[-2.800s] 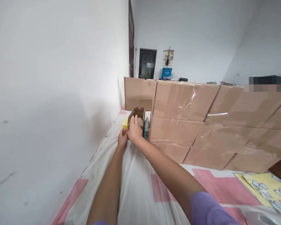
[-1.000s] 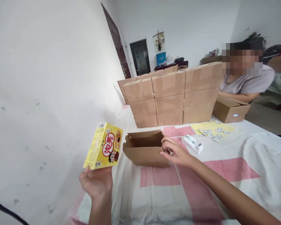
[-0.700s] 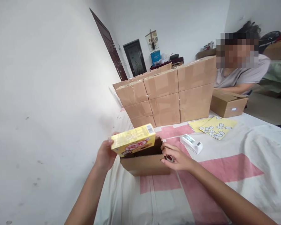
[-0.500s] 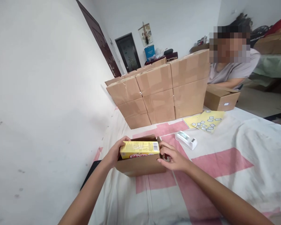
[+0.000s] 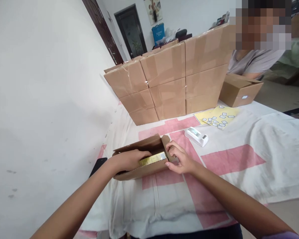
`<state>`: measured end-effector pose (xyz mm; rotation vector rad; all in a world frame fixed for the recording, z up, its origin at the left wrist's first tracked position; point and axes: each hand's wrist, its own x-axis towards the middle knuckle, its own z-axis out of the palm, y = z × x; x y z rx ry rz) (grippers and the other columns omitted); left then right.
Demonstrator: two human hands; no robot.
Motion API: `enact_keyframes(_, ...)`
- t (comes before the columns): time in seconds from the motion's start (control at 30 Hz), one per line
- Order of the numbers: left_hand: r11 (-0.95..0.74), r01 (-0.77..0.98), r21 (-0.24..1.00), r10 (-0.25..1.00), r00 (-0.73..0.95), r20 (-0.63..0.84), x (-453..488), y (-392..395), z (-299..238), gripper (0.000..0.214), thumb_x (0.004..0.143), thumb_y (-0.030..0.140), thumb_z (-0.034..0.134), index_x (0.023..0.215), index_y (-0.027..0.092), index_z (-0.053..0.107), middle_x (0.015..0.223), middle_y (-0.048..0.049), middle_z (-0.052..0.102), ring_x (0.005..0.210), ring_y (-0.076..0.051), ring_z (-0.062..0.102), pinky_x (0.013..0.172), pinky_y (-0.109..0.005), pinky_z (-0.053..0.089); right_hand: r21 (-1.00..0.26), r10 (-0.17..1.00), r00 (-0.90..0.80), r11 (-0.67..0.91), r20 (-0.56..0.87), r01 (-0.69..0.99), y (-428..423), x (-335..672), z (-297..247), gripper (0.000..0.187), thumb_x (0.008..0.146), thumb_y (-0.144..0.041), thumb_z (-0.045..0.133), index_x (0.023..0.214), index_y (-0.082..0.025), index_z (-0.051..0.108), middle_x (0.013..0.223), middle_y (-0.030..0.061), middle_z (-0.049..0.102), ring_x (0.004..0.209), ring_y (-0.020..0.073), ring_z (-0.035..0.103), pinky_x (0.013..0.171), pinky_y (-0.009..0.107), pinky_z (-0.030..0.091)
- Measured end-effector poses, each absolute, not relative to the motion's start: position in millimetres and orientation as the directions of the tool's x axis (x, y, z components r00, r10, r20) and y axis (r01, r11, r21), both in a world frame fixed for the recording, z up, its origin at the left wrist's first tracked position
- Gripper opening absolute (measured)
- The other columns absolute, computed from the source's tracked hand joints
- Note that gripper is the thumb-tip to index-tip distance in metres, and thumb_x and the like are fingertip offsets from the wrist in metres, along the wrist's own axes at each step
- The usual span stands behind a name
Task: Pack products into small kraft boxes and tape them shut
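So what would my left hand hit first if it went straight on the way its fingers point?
Most likely the yellow box, right by your left hand inside the open carton; the fingertips may already touch it, as depth is unclear there.

Room lay inside the open brown cardboard box (image 5: 146, 171) beyond the yellow rectangular carton (image 5: 154, 158), but the bare left hand (image 5: 132, 159) covered the left end, the right hand (image 5: 180, 160) crowded the right rim, and a wall of taped brown cartons (image 5: 167, 83) barred the far side.
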<state>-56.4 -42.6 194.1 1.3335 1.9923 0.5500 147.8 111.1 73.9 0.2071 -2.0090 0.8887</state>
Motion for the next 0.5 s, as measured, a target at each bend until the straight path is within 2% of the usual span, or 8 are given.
enact_keyframes(0.1,0.403,0.716,0.570,0.912,-0.265,-0.311,-48.2,-46.2,195.6,0.046,0.067,0.021,0.071,0.112,0.034,0.073,0.099,-0.0048,0.077,0.088,-0.031,0.072,0.085,-0.040,0.053,-0.471,0.178,-0.556,0.762,0.812,-0.444,109.0,147.3,72.9,0.029,0.082,-0.024,0.065,0.088,-0.026,0.037,0.100,0.0067,0.051,0.085,0.0203,0.054,0.069,0.033,0.047)
enact_keyframes(0.17,0.348,0.856,0.382,0.912,-0.215,-0.348,-42.1,-47.1,199.2,0.059,0.078,0.027,0.064,0.137,0.033,0.059,0.124,-0.0060,0.072,0.105,-0.032,0.069,0.089,-0.040,0.051,-0.445,0.161,-0.536,0.771,0.829,-0.456,109.1,146.5,73.2,0.029,0.082,-0.024,0.066,0.087,-0.025,0.038,0.099,0.0068,0.051,0.085,0.0207,0.054,0.069,0.033,0.048)
enact_keyframes(0.23,0.228,0.965,0.130,0.898,-0.157,-0.410,-37.3,-46.3,202.0,0.066,0.088,0.031,0.053,0.153,0.031,0.039,0.141,-0.0069,0.062,0.115,-0.031,0.066,0.088,-0.040,0.052,-0.420,0.144,-0.508,0.769,0.849,-0.483,109.9,145.5,73.4,0.029,0.082,-0.026,0.067,0.088,-0.025,0.039,0.099,0.0071,0.051,0.085,0.0208,0.055,0.068,0.033,0.049)
enact_keyframes(0.3,0.143,0.988,-0.051,0.879,-0.150,-0.452,-35.7,-46.0,202.5,0.064,0.093,0.032,0.046,0.156,0.028,0.033,0.140,-0.0085,0.063,0.113,-0.031,0.067,0.084,-0.041,0.053,-0.403,0.137,-0.487,0.768,0.863,-0.498,110.5,144.8,73.1,0.028,0.083,-0.027,0.066,0.089,-0.025,0.039,0.099,0.0074,0.051,0.085,0.0206,0.055,0.067,0.033,0.050)
enact_keyframes(0.4,0.126,0.969,-0.213,0.880,-0.208,-0.428,-41.7,-52.3,199.2,0.055,0.092,0.028,0.048,0.146,0.025,0.045,0.126,-0.0097,0.070,0.101,-0.032,0.071,0.078,-0.042,0.054,-0.385,0.136,-0.467,0.780,0.874,-0.494,110.3,144.7,72.4,0.026,0.084,-0.030,0.065,0.091,-0.025,0.040,0.100,0.0077,0.051,0.086,0.0205,0.056,0.066,0.032,0.051)
enact_keyframes(0.5,0.163,0.936,-0.312,0.906,-0.268,-0.329,-54.8,-67.9,192.1,0.049,0.086,0.022,0.053,0.135,0.023,0.055,0.118,-0.0108,0.072,0.098,-0.035,0.071,0.075,-0.044,0.055,-0.388,0.139,-0.478,0.790,0.867,-0.475,109.5,145.0,71.7,0.025,0.085,-0.032,0.065,0.093,-0.024,0.042,0.099,0.0081,0.051,0.086,0.0203,0.057,0.065,0.032,0.051)
